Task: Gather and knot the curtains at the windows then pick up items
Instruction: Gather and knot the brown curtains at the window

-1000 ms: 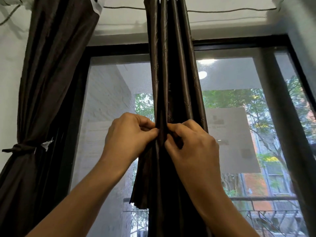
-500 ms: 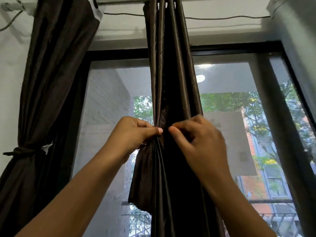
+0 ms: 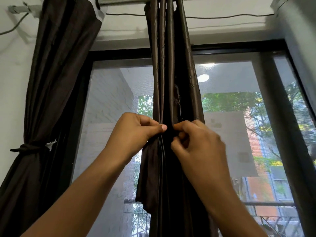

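Both hands raised – left hand and right hand pinching the middle curtain folds

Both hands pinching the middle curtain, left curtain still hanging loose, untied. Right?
Not quite. The head view shows the left curtain already tied back with a band. The rest holds: left hand and right hand both pinch the middle curtain.
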